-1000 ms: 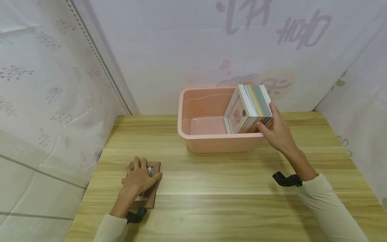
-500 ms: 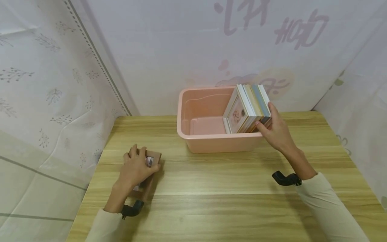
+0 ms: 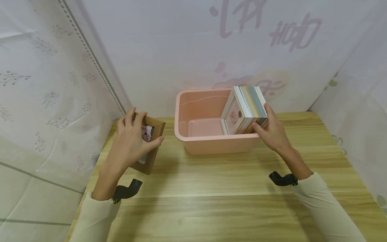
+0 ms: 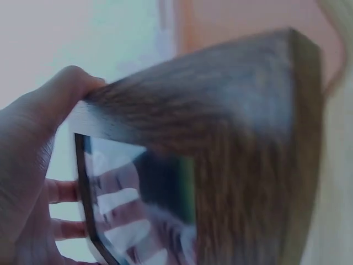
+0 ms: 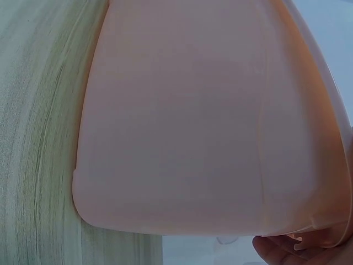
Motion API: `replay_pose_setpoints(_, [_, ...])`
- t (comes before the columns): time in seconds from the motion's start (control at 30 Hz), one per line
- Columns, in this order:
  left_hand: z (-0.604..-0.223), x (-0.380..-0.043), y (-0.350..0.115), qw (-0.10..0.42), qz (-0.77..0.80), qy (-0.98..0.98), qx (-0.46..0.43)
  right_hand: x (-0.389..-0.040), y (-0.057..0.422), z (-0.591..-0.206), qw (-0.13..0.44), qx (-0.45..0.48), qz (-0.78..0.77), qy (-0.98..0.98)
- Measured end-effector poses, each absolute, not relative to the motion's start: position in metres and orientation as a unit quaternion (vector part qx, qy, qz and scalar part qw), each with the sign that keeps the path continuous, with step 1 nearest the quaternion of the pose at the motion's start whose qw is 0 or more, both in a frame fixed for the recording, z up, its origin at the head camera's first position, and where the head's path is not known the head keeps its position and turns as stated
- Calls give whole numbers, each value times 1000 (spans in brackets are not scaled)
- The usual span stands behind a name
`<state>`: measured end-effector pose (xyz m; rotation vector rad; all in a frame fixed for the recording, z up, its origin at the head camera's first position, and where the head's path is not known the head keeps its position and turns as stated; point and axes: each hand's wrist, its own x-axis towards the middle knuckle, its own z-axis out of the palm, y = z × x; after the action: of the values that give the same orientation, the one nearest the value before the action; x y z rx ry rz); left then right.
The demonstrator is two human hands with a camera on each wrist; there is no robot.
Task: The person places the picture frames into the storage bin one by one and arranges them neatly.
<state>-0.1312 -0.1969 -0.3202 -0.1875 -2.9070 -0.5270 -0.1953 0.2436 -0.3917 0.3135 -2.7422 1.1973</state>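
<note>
A brown wooden picture frame (image 3: 152, 157) with a glazed photo hangs above the left part of the table, tilted. My left hand (image 3: 127, 144) grips it by its edges, thumb on the right side and fingers over the far edge. The left wrist view shows its wood-grain border (image 4: 242, 110) close up, with fingers mirrored in the glass. My right hand (image 3: 273, 134) holds the right end of a row of picture frames (image 3: 249, 104) standing on edge in a pink plastic bin (image 3: 211, 137). In the right wrist view, the bin's wall hides most of that hand.
The bin stands at the back middle of the wooden table (image 3: 196, 201), close to the printed cloth backdrop (image 3: 157, 50). Its left half shows bare pink floor. Another patterned cloth (image 3: 45, 111) hangs along the left side.
My left hand has lifted the brown picture frame off the table and moved it away from me, tilting it up. My right hand stays on the row in the bin.
</note>
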Motion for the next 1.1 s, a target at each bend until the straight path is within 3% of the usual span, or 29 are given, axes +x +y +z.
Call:
replay_pose_setpoints(0.47, [-271, -164, -135, 254, -195, -912, -257, -197, 245, -392, 82, 116, 399, -906])
replay_pose_setpoints(0.97, [-281, -224, -88, 286, -217, -850, -386, -196, 245, -395, 89, 118, 389, -909])
replay_pose_setpoints(1.1, [-280, -236, -79, 252, -221, -859, -386, -197, 244, -395, 90, 117, 383, -912])
